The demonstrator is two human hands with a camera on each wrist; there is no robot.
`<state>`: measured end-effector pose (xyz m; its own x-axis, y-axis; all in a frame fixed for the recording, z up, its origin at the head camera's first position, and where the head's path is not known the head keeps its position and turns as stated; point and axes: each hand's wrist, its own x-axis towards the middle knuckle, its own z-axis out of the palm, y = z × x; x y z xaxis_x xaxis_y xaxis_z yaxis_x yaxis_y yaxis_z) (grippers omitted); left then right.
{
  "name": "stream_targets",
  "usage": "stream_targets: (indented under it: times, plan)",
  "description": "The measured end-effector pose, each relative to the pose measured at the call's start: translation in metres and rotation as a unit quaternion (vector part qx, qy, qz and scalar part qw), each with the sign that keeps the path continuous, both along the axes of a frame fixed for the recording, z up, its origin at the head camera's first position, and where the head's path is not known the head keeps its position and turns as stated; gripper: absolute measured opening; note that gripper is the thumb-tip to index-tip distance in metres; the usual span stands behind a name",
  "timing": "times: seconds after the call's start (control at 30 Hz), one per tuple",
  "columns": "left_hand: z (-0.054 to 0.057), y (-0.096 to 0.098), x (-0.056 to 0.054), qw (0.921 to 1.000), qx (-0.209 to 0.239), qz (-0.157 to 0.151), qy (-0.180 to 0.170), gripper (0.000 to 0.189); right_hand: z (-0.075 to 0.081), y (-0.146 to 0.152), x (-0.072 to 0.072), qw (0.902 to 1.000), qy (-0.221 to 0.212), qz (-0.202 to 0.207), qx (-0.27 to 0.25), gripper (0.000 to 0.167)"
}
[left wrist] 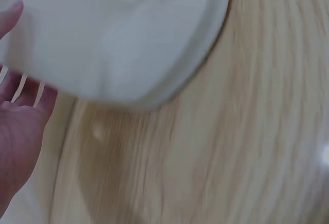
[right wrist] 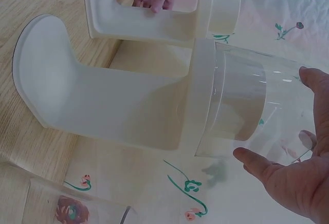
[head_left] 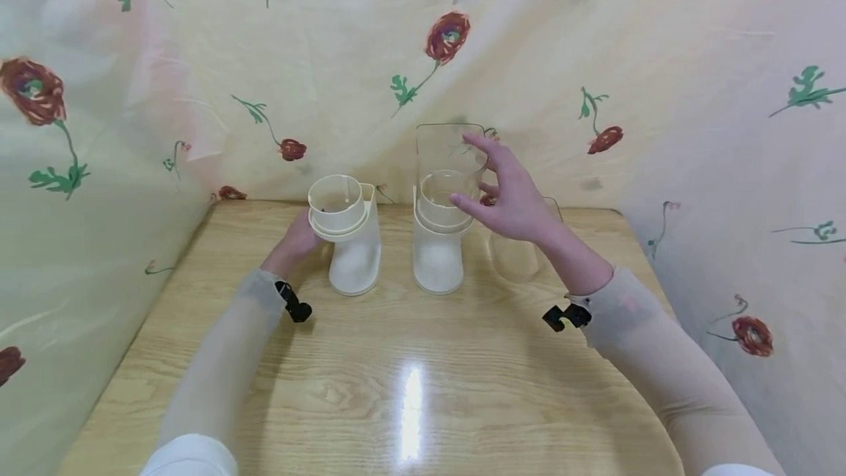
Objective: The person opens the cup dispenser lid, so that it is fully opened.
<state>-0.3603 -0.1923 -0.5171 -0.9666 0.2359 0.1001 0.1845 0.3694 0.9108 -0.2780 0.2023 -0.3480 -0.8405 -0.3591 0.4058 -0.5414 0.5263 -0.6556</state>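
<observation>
Two white dispenser stands, a left stand and a right stand, stand side by side near the table's back edge. Each carries a round collar on a curved column. My left hand holds the left stand from its left side; in the left wrist view the thumb lies on the white surface, with the other fingers partly hidden beyond it. A clear cylindrical container sits upright over the right stand's collar. My right hand holds it from the right, thumb and fingers spread around its wall.
A second clear container stands on the table, right of the right stand and partly behind my right forearm. The wooden table meets a flower-patterned cloth at the back and sides.
</observation>
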Motion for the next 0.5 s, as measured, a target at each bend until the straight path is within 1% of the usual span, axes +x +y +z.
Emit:
stream_targets:
  times: [0.07, 0.1, 0.2, 0.23, 0.27, 0.3, 0.33, 0.37, 0.4, 0.43, 0.47, 0.5]
  plan:
    - [-0.001, -0.011, 0.002, 0.9997, 0.022, -0.013, -0.006, 0.050, 0.000, 0.000, 0.000, 1.0000, 0.003, 0.001, 0.000, 0.090]
    - [-0.002, -0.017, 0.004, 0.9986, 0.046, -0.024, -0.009, 0.054, 0.000, 0.000, 0.000, 1.0000, 0.006, 0.001, 0.000, 0.089]
    - [-0.004, -0.037, 0.011, 0.9958, 0.086, -0.030, -0.003, 0.065, 0.000, 0.000, 0.000, 0.9999, 0.011, 0.002, 0.001, 0.090]
    - [-0.006, -0.044, 0.014, 0.9949, 0.096, -0.031, 0.009, 0.065, 0.000, 0.000, 0.000, 0.9999, 0.010, 0.001, 0.001, 0.090]
    - [-0.006, -0.050, 0.017, 0.9928, 0.114, -0.032, 0.020, 0.064, -0.001, 0.000, 0.000, 1.0000, 0.010, 0.001, 0.000, 0.089]
    - [-0.007, -0.057, 0.021, 0.9882, 0.145, -0.034, 0.034, 0.062, -0.001, 0.000, 0.000, 1.0000, 0.009, 0.002, -0.001, 0.090]
    - [-0.006, -0.062, 0.024, 0.9798, 0.190, -0.040, 0.049, 0.060, 0.000, 0.000, 0.001, 1.0000, 0.008, 0.002, -0.001, 0.089]
    - [-0.005, -0.067, 0.026, 0.9681, 0.238, -0.042, 0.064, 0.058, 0.000, 0.000, 0.001, 1.0000, 0.008, 0.003, -0.002, 0.089]
    - [-0.001, -0.071, 0.029, 0.9547, 0.283, -0.039, 0.085, 0.056, 0.000, 0.001, 0.001, 1.0000, 0.007, 0.004, -0.003, 0.089]
    - [0.005, -0.073, 0.031, 0.9384, 0.327, -0.035, 0.105, 0.056, 0.000, 0.001, 0.001, 1.0000, 0.006, 0.005, -0.003, 0.089]
    - [0.011, -0.075, 0.033, 0.9225, 0.365, -0.022, 0.124, 0.056, 0.001, 0.001, 0.001, 1.0000, 0.006, 0.006, -0.003, 0.089]
    - [0.020, -0.074, 0.035, 0.9088, 0.392, -0.006, 0.143, 0.056, 0.001, 0.002, 0.001, 1.0000, 0.005, 0.008, -0.003, 0.088]
